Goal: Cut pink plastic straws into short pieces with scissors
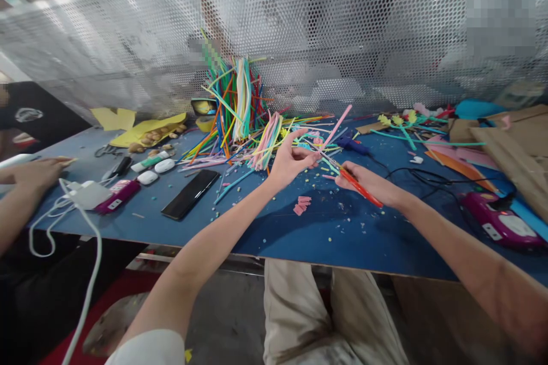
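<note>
Over the middle of the blue table, my left hand (pixel 291 163) pinches a pink pipe cleaner (pixel 341 122) that slants up to the right. My right hand (pixel 372 182) is closed round a pair of scissors (pixel 362 187) with red-orange handles. Their blades point left toward the pipe cleaner near my left fingertips; whether they touch it I cannot tell. Below my hands lies a small pile of cut pink pieces (pixel 302 205). A bundle of pink and pale pipe cleaners (pixel 268 141) rests just left of my left hand.
A tall bunch of coloured pipe cleaners (pixel 242 97) stands by the perforated metal screen (pixel 342 23). A black phone (pixel 190 194) and a purple power strip (pixel 117 195) lie left. Another purple power strip (pixel 499 222) and cardboard (pixel 524 142) lie right. A co-worker's hand (pixel 40 172) rests far left.
</note>
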Available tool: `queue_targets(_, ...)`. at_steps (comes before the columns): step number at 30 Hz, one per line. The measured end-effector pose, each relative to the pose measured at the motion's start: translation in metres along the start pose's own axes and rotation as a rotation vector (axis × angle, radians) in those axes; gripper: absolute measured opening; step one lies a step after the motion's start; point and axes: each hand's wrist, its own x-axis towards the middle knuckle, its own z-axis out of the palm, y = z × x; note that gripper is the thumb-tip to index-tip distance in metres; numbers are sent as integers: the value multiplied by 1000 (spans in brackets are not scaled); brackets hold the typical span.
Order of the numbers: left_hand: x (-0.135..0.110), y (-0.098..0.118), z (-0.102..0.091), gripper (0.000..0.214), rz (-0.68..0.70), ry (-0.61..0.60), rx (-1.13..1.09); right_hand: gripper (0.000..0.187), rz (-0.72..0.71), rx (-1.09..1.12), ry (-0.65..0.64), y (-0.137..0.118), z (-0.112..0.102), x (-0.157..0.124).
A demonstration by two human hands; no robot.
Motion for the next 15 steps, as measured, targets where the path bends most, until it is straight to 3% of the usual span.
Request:
queue_targets(6, -3, 9, 2, 81, 4, -18, 42, 41, -38, 59, -24, 7, 2, 3)
queue_targets(15, -4, 5, 3, 76, -8, -23, 84, 37, -49, 68, -46, 12, 4, 4)
